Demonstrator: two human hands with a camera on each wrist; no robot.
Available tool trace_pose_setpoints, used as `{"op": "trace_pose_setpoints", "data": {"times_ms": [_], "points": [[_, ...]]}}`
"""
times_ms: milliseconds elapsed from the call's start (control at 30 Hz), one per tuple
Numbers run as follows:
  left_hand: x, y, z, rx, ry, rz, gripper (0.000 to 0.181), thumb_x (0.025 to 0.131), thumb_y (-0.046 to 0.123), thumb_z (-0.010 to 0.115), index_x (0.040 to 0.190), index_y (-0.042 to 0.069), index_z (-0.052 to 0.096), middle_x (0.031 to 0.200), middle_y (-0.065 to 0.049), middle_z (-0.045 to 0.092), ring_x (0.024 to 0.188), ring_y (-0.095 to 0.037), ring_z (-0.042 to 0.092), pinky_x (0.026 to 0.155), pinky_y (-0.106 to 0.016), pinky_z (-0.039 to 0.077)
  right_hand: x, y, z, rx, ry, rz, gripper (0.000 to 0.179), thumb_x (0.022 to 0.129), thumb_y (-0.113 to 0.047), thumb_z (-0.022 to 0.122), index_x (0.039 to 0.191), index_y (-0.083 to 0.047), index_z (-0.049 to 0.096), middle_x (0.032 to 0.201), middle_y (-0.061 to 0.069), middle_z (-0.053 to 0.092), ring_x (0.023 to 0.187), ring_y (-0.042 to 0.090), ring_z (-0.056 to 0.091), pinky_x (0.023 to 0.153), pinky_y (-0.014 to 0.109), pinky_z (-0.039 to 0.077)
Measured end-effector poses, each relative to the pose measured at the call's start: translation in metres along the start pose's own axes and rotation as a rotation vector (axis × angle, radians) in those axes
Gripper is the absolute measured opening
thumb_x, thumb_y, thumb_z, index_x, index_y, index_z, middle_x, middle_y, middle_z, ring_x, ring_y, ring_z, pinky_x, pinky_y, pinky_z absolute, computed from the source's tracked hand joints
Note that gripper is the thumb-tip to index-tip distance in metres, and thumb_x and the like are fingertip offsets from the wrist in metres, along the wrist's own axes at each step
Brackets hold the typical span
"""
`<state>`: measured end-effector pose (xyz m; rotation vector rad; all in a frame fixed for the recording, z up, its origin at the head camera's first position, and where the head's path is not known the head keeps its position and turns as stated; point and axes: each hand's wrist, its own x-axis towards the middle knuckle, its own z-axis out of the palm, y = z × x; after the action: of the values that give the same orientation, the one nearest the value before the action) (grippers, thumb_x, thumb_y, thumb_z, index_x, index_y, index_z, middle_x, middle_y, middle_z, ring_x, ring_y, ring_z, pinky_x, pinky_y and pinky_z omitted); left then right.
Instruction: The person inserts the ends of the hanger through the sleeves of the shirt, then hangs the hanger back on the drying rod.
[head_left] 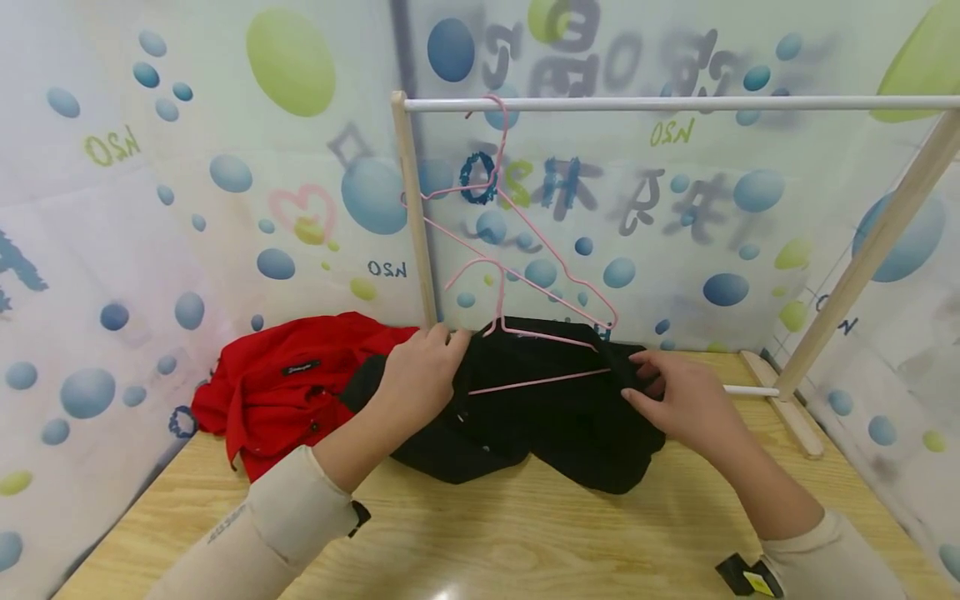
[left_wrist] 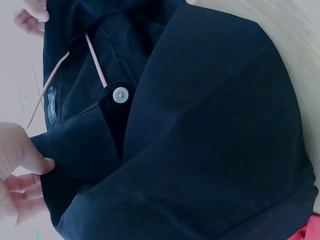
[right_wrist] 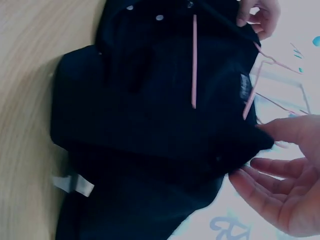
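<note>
A black buttoned shirt (head_left: 555, 433) lies spread on the table with its collar facing away. Inside its neck opening sits a pink wire hanger (head_left: 501, 302), its hook standing up above the collar. My left hand (head_left: 422, 371) pinches the shirt's left edge near the collar, thumb on the cloth in the left wrist view, near a white button (left_wrist: 120, 95). On the other side my right hand (head_left: 686, 404) pinches the right front edge between thumb and fingers. Cloth hides both ends of the hanger; its lower bar (right_wrist: 194, 60) shows inside the shirt.
A red garment (head_left: 273, 375) lies crumpled at the left, partly beneath the black shirt. Behind stands a rack with a white rail (head_left: 675, 103) and wooden posts (head_left: 873, 250). Another pink hanger (head_left: 502, 146) hangs bare from the rail. The wooden table (head_left: 465, 533) meets patterned walls.
</note>
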<state>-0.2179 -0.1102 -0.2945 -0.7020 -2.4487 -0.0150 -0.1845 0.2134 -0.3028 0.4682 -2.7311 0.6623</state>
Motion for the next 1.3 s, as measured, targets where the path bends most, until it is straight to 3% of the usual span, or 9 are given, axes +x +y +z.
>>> {"op": "trace_pose_setpoints", "data": {"times_ms": [133,333,700,967,1167,1300], "points": [[-0.004,0.005,0.001,-0.027,-0.02,-0.007,0.033,0.079,0.001,0.073,0.109,0.004,0.061,0.089,-0.014,0.061,0.069,-0.026,0.056,0.051,-0.036,0.052,0.003,-0.004,0.008,0.025,-0.021,0.023,0.035,0.086,-0.008,0.069,0.118,0.005,0.062,0.089,0.008,0.068,0.074,0.02,0.065,0.062,0.037,0.055],[-0.007,0.01,0.002,-0.078,-0.033,-0.035,0.033,0.081,0.001,0.07,0.112,0.006,0.062,0.094,-0.013,0.063,0.073,-0.028,0.059,0.055,-0.04,0.054,0.002,-0.018,0.015,0.069,0.008,0.016,0.032,0.086,-0.004,0.065,0.117,0.004,0.063,0.091,0.007,0.067,0.076,0.019,0.064,0.067,0.04,0.054],[-0.01,0.015,0.006,-0.133,0.022,-0.013,0.026,0.081,0.001,0.069,0.105,0.007,0.062,0.087,-0.012,0.061,0.066,-0.027,0.06,0.05,-0.038,0.051,0.001,-0.035,0.027,0.107,0.034,-0.089,0.026,0.083,0.0,0.068,0.109,0.002,0.066,0.088,0.004,0.067,0.073,0.013,0.063,0.067,0.034,0.055],[-0.009,0.023,0.009,-0.174,0.036,-0.008,0.026,0.082,0.002,0.072,0.106,0.008,0.063,0.09,-0.01,0.065,0.073,-0.025,0.062,0.056,-0.036,0.054,0.0,-0.051,0.034,0.078,0.016,-0.216,0.026,0.083,0.001,0.069,0.109,0.001,0.067,0.096,0.008,0.069,0.073,0.01,0.063,0.067,0.029,0.056],[-0.01,0.025,0.009,-0.182,0.046,0.003,0.027,0.083,0.002,0.071,0.108,0.008,0.063,0.09,-0.01,0.065,0.074,-0.026,0.063,0.056,-0.036,0.054,0.003,-0.046,0.036,-0.086,0.145,-0.356,0.025,0.08,-0.008,0.075,0.104,-0.003,0.071,0.105,0.011,0.059,0.095,0.026,0.054,0.083,0.044,0.049],[-0.011,0.024,0.01,-0.178,0.063,0.001,0.027,0.083,0.003,0.071,0.109,0.008,0.064,0.091,-0.009,0.065,0.074,-0.026,0.063,0.056,-0.036,0.054,0.006,-0.038,0.035,-0.093,0.255,-0.43,0.021,0.08,-0.011,0.077,0.1,-0.005,0.073,0.112,0.016,0.056,0.104,0.035,0.051,0.089,0.052,0.045]]}}
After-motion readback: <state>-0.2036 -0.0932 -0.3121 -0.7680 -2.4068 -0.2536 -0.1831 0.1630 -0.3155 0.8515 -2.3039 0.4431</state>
